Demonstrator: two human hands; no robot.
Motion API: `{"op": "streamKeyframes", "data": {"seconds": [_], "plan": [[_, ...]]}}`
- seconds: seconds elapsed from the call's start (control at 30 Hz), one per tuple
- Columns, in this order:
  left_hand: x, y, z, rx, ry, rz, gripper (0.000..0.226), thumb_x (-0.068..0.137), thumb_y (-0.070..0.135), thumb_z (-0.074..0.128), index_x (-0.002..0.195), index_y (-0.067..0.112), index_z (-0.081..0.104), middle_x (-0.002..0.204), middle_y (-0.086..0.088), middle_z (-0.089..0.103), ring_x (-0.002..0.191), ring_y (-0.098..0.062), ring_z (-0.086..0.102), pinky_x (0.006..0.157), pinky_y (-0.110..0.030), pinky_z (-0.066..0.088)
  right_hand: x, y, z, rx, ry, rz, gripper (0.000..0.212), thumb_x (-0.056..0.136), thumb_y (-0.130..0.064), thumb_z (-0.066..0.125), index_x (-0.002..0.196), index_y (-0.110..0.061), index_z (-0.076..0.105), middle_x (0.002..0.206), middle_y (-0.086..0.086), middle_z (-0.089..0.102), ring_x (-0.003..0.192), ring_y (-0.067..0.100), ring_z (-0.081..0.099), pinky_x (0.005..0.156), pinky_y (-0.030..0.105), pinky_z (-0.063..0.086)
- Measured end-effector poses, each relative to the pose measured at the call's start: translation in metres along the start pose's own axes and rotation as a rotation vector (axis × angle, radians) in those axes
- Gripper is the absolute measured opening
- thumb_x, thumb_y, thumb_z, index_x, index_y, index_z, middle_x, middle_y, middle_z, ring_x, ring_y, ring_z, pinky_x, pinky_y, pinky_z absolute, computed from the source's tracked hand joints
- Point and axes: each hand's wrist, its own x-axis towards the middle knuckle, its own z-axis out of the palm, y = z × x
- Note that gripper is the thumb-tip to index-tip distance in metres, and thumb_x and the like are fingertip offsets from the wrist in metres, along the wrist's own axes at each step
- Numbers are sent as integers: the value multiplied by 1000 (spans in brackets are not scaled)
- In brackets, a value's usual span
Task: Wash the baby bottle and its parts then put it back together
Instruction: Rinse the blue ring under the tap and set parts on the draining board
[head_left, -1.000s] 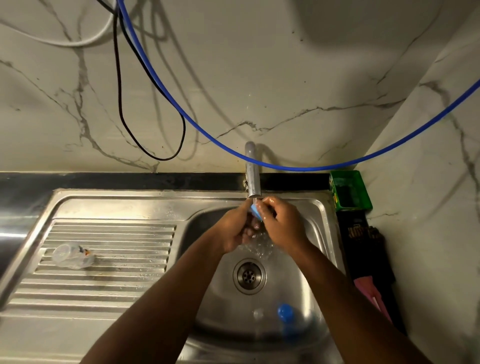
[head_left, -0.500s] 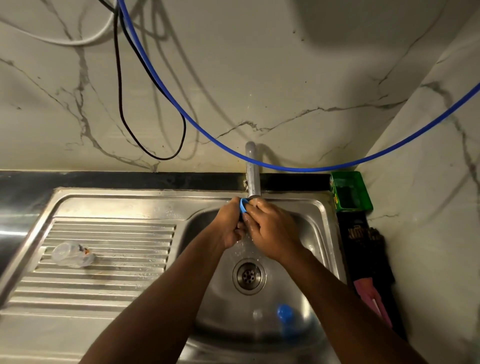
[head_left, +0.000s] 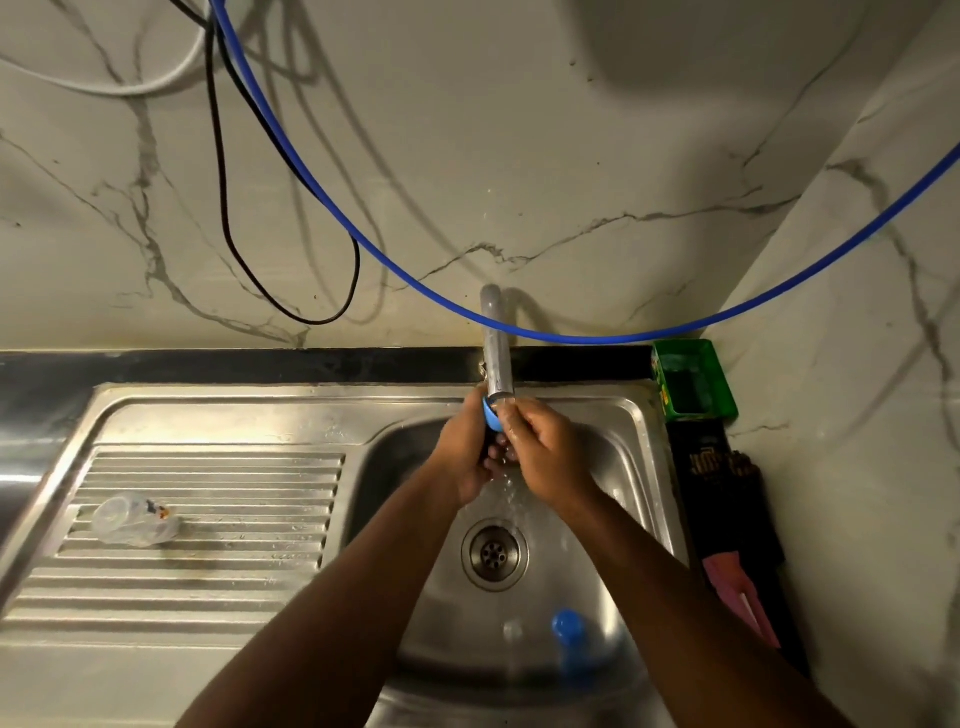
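Both my hands meet under the steel tap, where water runs down into the sink basin. My left hand grips a blue bottle ring; my right hand presses against it, fingers closed over the same part. The clear bottle body lies on its side on the ribbed drainboard at left. A blue cap and a small clear part lie at the front of the basin.
The drain sits at the basin's centre. A green soap box stands at the back right corner above dark items and a pink object. Blue hose and black cable hang along the marble wall.
My hands have shifted up closer to the tap mouth and turned the blue ring, so more of it shows between them. The bottle body and the blue cap stay put.
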Motion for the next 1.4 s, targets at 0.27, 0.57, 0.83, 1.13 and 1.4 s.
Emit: {"op": "streamKeyframes", "data": {"seconds": [0.27,0.57,0.83,1.13,1.4], "plan": [[1,-4,-17,11,52,187,69,101,66,50,124,4,68,96,-17,68,78,-24,63,74,-34,54,4,0,6,148,-53,125,15,93,-12,75,108,-12,72,118,-13,61,98,-1,67,75,17,58],[-7,12,-13,48,-82,48,50,105,54,45,92,12,68,73,-3,57,53,-9,43,46,-19,36,3,-8,3,112,-85,13,14,100,-21,66,113,-24,64,107,-3,70,93,10,72,80,28,62],[-7,8,-4,157,-57,-2,59,106,64,37,87,17,67,69,-2,60,59,-10,52,56,-23,42,13,8,-12,-27,-118,-14,2,102,-30,61,101,-29,62,96,-6,67,89,11,68,76,30,59],[-11,1,-10,33,-97,164,45,111,46,43,118,7,65,85,-12,73,64,-13,66,60,-22,56,28,-10,7,185,46,267,17,107,-37,48,105,-27,61,90,-7,67,81,6,69,68,18,57],[-20,-21,-28,385,15,487,13,102,19,66,102,11,76,90,4,73,76,-1,65,72,-18,49,31,6,11,44,-30,345,30,108,-40,48,121,-18,63,98,3,68,84,13,65,67,24,50]]}}
